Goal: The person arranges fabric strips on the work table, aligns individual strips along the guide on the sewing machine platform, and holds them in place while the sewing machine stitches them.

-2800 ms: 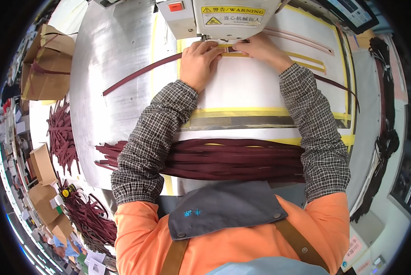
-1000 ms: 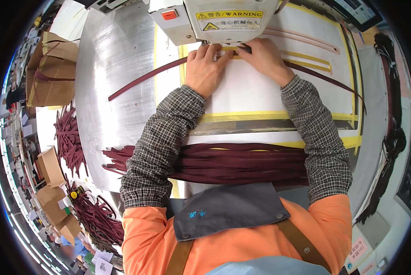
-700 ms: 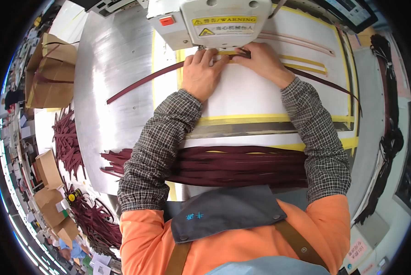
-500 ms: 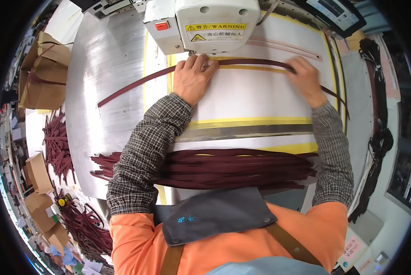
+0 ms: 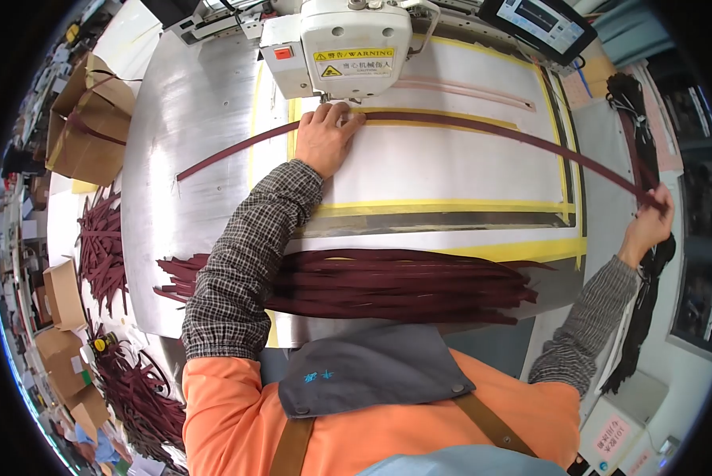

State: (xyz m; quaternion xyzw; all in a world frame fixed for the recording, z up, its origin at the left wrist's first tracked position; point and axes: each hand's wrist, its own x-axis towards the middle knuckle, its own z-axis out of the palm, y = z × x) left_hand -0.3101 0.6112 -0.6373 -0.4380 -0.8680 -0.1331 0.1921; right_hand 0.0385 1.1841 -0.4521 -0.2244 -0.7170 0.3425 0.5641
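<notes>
A long maroon strap (image 5: 483,124) runs in a shallow arc across the white work plate (image 5: 435,170), below the head of a sewing machine (image 5: 354,51). My left hand (image 5: 324,141) is on the strap just under the machine head, its fingers curled and pressing the strap down. Out past the plate's right edge, my right hand (image 5: 650,220) is closed around the strap's right end. The strap's left end lies loose on the metal table (image 5: 185,95). A yellow-edged slot (image 5: 443,120) shows along the strap. Whatever sits beneath my left fingers is hidden.
A thick bundle of maroon straps (image 5: 404,285) lies along the table's front edge. More maroon straps (image 5: 102,246) are piled at the left, near a cardboard box (image 5: 90,135). Dark straps (image 5: 650,289) hang at the right. A control screen (image 5: 538,24) stands at the back right.
My right hand has moved right and toward me, from above the plate to beyond its edge, at the strap's right end. My left hand stays near the machine head. The view has shifted slightly.
</notes>
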